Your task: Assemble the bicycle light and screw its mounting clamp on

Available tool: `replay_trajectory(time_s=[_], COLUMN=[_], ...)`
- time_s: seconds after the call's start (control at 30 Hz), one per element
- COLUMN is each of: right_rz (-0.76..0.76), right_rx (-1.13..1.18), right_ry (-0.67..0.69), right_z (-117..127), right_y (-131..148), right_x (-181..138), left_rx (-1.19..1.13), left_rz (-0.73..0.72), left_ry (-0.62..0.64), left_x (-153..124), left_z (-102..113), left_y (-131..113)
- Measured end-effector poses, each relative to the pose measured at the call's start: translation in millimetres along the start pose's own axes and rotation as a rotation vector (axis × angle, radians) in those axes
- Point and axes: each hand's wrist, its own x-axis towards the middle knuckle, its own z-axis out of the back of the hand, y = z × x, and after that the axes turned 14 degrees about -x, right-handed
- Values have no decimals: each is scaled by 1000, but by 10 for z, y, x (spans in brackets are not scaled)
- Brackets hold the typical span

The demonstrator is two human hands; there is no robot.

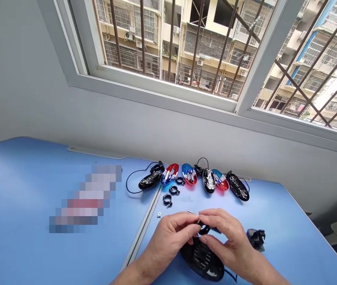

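Observation:
My left hand [176,233] and my right hand [229,239] meet at a small black ring clamp [204,230], fingers closed around it. A tiny brass-coloured part shows at the left fingertips, too small to name. From between the hands a thin metal shaft [192,212] sticks out to the left; what it belongs to is hidden. Just below the fingers is a black oval shell [205,259] with slots and a cable, partly covered by my hands. Whether the clamp touches the shell I cannot tell.
Along the wall lie red-and-blue oval covers [189,174] with batteries and black oval shells [238,187] with cables. Several loose ring clamps [167,200] and a small screw [159,215] lie nearer. A black bracket [256,238] sits at right; a blurred patch [85,202] at left.

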Motion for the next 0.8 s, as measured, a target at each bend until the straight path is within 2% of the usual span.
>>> replay_trajectory(time_s=[0.33, 0.47, 0.63, 0.8], right_rz=[-44, -76, -169, -201], right_rx=[132, 162, 129, 98], right_ry=[-129, -149, -104, -41], right_z=[-186, -194, -112, -63], right_y=[24, 51, 8, -59], right_x=[-55, -45, -17, -11], left_rx=[-185, -145, -36, 106], left_rz=[55, 31, -42, -1], left_ry=[-49, -72, -73, -58], left_x=[-10, -21, -29, -44], left_z=[-28, -5, -2, -32], left_y=[37, 83, 132, 119])
